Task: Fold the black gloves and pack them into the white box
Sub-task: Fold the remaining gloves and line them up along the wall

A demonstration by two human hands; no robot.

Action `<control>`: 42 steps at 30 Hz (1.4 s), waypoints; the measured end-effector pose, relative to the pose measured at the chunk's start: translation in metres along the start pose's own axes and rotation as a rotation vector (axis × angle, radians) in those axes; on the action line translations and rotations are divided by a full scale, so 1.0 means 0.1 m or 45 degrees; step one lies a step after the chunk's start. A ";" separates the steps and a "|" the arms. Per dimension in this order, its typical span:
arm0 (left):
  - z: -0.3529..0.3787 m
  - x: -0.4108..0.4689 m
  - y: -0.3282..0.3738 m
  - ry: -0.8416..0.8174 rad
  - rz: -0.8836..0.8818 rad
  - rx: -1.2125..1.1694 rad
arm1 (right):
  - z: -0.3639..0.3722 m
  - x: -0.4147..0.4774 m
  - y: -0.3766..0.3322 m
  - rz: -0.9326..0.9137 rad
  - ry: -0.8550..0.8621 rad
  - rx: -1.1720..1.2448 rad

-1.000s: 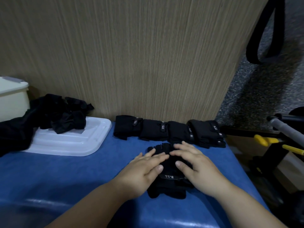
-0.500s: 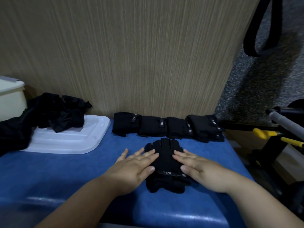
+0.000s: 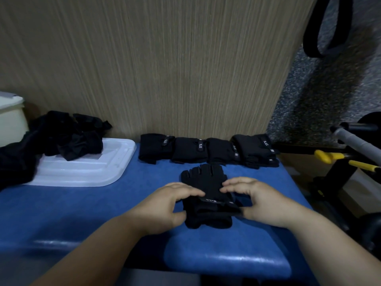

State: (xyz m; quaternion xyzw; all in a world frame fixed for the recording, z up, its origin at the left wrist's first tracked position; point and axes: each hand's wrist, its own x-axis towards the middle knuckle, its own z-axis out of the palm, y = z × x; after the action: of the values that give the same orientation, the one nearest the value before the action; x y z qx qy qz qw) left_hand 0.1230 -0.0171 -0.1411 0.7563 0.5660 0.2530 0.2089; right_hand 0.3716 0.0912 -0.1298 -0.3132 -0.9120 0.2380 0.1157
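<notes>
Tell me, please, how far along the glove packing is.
Done: four folded bundles sit by the wall. In hand: left hand and right hand grip the front glove's near end. Left: the unfolded pile on the lid, then boxing everything; the box interior is hidden.

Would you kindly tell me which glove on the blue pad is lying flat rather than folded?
The glove gripped by the left hand and right hand; the four folded bundles sit along the wall.

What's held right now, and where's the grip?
The black gloves, at the cuff end: left hand pinches the left edge, right hand the right edge.
</notes>
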 end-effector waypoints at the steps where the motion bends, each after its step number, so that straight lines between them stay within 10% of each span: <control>1: 0.02 0.01 -0.01 -0.006 -0.003 0.007 | 0.01 0.00 0.00 0.007 -0.011 0.007; 12: 0.12 0.10 0.11 0.346 -0.164 -0.161 | 0.01 0.00 -0.11 0.014 -0.072 0.007; 24: 0.13 0.10 0.27 0.416 -0.426 -0.758 | 0.18 0.14 -0.33 0.091 0.415 0.495; 42: 0.09 0.10 0.32 0.428 -0.506 -0.526 | 0.28 0.20 -0.38 0.382 0.550 0.568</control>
State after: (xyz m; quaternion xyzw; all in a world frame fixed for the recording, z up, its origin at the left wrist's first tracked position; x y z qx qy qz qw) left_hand 0.1552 -0.0166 -0.1273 0.5205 0.6658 0.4378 0.3067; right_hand 0.3262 0.0671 -0.1337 -0.4540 -0.7358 0.3741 0.3355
